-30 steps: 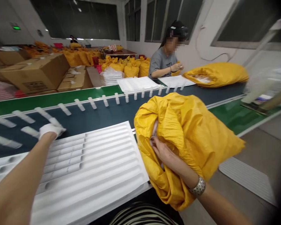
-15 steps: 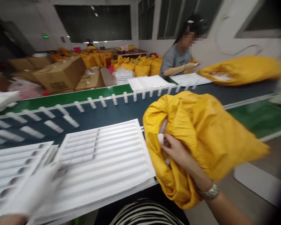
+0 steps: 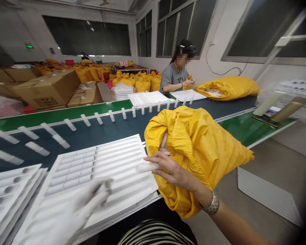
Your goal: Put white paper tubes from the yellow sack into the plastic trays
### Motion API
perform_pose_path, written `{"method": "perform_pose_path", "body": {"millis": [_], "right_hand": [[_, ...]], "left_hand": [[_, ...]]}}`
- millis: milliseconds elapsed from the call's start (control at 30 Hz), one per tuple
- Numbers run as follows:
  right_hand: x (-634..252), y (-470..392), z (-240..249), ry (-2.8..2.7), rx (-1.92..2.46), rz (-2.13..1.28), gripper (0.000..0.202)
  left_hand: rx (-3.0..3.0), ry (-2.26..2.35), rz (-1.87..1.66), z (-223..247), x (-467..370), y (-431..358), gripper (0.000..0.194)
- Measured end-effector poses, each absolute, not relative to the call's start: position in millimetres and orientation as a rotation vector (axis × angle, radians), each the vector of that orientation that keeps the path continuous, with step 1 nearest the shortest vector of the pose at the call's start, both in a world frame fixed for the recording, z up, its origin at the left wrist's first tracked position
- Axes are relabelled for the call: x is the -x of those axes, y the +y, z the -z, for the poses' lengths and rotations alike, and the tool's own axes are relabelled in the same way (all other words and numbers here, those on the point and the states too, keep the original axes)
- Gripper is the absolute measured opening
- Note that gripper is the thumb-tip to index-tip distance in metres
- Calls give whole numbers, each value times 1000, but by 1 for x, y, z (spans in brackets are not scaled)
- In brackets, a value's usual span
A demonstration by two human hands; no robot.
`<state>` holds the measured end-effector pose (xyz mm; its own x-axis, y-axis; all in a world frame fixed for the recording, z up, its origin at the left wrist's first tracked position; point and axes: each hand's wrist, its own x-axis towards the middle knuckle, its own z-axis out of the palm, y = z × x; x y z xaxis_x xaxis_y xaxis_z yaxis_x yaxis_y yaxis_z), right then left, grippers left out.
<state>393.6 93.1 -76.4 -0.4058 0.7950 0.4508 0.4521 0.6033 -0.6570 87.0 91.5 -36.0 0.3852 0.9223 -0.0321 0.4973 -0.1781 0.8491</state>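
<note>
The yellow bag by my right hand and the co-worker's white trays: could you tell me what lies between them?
In the head view, dark conveyor belt with a row of white tubes separates the yellow bag from the trays.

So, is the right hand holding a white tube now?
Yes, the right hand pinches a white tube in its fingers, beside the yellow bag.

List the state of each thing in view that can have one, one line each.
yellow bag: open-mouthed, crumpled, at the belt's edge.
right hand: bare, pinching a white tube at the bag's mouth.
left hand: white-gloved, blurred, over the tray; grip unclear.
white tray: grooved, flat; upper grooves filled, lower ones bare.
conveyor belt: carrying loose white tubes.
</note>
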Motion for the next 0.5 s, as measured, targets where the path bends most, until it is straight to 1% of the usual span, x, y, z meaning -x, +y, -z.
{"method": "perform_pose_path", "body": {"millis": [133, 200, 333, 500], "right_hand": [[-386, 96, 72, -2018, 866, -560, 23], [-390, 96, 70, -2041, 868, -550, 21], [-403, 91, 64, -2112, 861, -535, 23], [-404, 89, 59, -2099, 1062, -587, 32]], "left_hand": [[-1610, 1126, -502, 48, -121, 104, 40], [-1594, 1028, -455, 49, -131, 110, 40], [-1685, 939, -442, 51, -140, 111, 31], [-1879, 915, -628, 75, -154, 106, 23]]}}
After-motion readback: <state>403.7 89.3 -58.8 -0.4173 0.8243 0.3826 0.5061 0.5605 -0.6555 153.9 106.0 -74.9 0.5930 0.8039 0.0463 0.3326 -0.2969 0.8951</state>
